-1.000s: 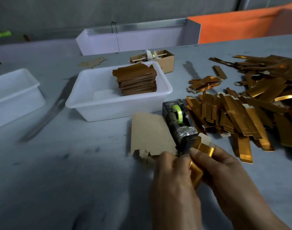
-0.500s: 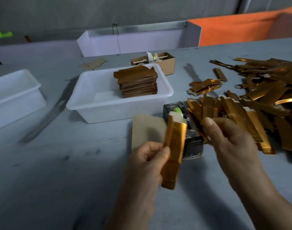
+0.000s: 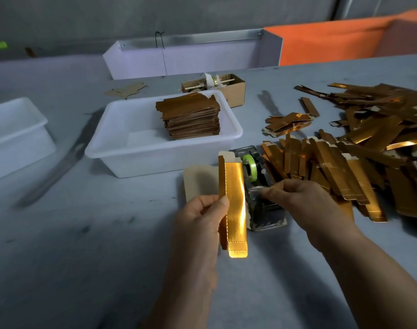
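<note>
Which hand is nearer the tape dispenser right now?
Right. The right hand has its fingers at the tape dispenser; the left hand sits to its left, pinching the gold carton.

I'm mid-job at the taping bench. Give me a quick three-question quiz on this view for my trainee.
1. True or false: the right hand holds the gold carton.
2. The right hand's fingertips pinch at the: A tape dispenser; B stapler; C glue gun.
3. What colour is the tape roll?
Key: 1 false, the left hand grips it; 2 A; 3 green.
</note>
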A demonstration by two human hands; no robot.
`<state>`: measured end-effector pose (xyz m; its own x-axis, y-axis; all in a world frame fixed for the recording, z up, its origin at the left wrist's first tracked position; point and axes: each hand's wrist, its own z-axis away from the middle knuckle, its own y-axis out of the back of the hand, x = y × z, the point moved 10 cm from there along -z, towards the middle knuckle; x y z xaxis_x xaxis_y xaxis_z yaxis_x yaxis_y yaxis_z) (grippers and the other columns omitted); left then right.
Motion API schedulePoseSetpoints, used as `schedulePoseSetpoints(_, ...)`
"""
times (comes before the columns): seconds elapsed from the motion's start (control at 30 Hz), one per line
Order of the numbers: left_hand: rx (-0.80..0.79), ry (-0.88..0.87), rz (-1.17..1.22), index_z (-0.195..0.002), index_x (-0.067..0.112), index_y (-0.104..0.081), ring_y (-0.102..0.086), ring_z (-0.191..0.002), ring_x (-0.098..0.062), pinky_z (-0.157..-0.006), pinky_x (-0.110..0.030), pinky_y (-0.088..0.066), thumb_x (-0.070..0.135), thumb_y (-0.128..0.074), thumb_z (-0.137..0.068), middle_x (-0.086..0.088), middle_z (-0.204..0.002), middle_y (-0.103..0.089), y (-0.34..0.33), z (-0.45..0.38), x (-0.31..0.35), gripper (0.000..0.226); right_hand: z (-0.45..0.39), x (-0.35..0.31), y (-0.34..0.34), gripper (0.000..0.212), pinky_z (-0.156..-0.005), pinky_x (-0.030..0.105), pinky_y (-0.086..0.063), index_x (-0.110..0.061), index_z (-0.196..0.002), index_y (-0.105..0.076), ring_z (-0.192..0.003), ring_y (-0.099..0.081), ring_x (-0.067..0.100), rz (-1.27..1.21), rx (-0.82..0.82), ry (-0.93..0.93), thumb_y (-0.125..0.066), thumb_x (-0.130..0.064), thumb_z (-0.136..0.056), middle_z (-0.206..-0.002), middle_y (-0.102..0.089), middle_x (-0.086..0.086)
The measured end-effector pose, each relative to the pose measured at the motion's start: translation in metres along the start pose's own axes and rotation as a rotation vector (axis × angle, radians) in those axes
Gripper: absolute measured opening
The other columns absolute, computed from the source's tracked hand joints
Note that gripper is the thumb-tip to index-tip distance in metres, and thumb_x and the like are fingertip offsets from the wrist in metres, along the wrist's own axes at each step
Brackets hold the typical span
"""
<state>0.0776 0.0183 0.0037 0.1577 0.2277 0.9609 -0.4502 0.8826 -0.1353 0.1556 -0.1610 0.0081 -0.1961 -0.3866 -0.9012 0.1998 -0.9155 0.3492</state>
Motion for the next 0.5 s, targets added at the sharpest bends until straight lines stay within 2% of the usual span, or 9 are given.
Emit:
schedulePoseSetpoints(0.07, -0.018, -0.011, 0.013, -0.086, 0.014, -0.071, -0.067, -0.093, -0.035, -0.084, -0.051, -0.053, 0.018, -0.064, -0.088, -0.015, -0.090, -0.072, -0.005, 0.001, 0.002, 0.008, 0.000, 0.001, 0.001, 0.019, -0.055, 0.020, -0.036, -0.014, -0.083, -0.068, -0.082, -0.058, 0.015, -0.005, 0.012, -0.019, -0.063, -0.032, -0.084, -0.085, -0.065, 0.003)
schedulePoseSetpoints(0.13, -0.040, -0.017, 0.024, -0.087, 0.014, -0.071, -0.066, -0.096, -0.039, -0.085, -0.055, -0.052, 0.019, -0.064, -0.088, -0.016, -0.092, -0.072, -0.010, 0.002, 0.002, 0.008, 0.001, 0.001, 0.001, 0.019, -0.055, 0.022, -0.036, -0.014, -0.084, -0.067, -0.081, -0.056, 0.014, 0.008, 0.021, -0.031, -0.064, -0.032, -0.084, -0.085, -0.065, 0.003)
schedulePoseSetpoints(0.2, -0.060, 0.002, 0.052, -0.085, 0.014, -0.071, -0.066, -0.093, -0.037, -0.079, -0.049, -0.054, 0.017, -0.065, -0.088, -0.017, -0.092, -0.072, -0.017, 0.002, -0.001, 0.008, 0.001, 0.001, 0.001, 0.018, -0.055, 0.023, -0.036, -0.014, -0.083, -0.068, -0.080, -0.055, 0.012, 0.030, 0.028, -0.031, -0.064, -0.032, -0.085, -0.085, -0.064, 0.001)
schedulePoseSetpoints(0.3, -0.077, 0.052, 0.104, -0.080, 0.014, -0.071, -0.064, -0.079, -0.027, -0.064, -0.034, -0.051, 0.013, -0.066, -0.087, -0.010, -0.081, -0.070, -0.030, 0.002, -0.008, 0.008, 0.001, -0.002, 0.001, 0.015, -0.056, 0.023, -0.035, -0.015, -0.079, -0.067, -0.079, -0.054, 0.010, 0.032, 0.028, -0.024, -0.061, -0.026, -0.087, -0.084, -0.065, 0.001)
schedulePoseSetpoints(0.37, -0.080, 0.072, 0.091, -0.084, 0.015, -0.071, -0.067, -0.083, -0.025, -0.069, -0.033, -0.054, 0.015, -0.066, -0.088, -0.007, -0.083, -0.072, -0.037, 0.003, -0.013, 0.006, 0.002, -0.003, -0.001, 0.016, -0.061, 0.024, -0.036, -0.017, -0.077, -0.067, -0.082, -0.055, 0.010, 0.001, 0.021, -0.025, -0.058, -0.021, -0.090, -0.084, -0.065, 0.000)
schedulePoseSetpoints(0.43, -0.064, 0.069, 0.074, -0.088, 0.016, -0.071, -0.069, -0.088, -0.024, -0.077, -0.036, -0.056, 0.017, -0.066, -0.088, -0.005, -0.086, -0.073, -0.039, 0.004, -0.017, 0.005, 0.004, -0.002, -0.002, 0.017, -0.073, 0.028, -0.040, -0.016, -0.080, -0.068, -0.089, -0.058, 0.012, -0.140, 0.008, -0.038, -0.055, -0.017, -0.091, -0.087, -0.068, 0.000)
schedulePoseSetpoints(0.5, -0.054, 0.049, 0.062, -0.087, 0.017, -0.071, -0.069, -0.083, -0.021, -0.071, -0.032, -0.056, 0.018, -0.065, -0.089, -0.003, -0.083, -0.073, -0.039, 0.004, -0.018, 0.006, 0.008, -0.001, -0.003, 0.018, -0.077, 0.028, -0.042, -0.014, -0.084, -0.070, -0.086, -0.063, 0.012, -0.329, -0.026, -0.053, -0.054, -0.017, -0.091, -0.084, -0.072, -0.002)
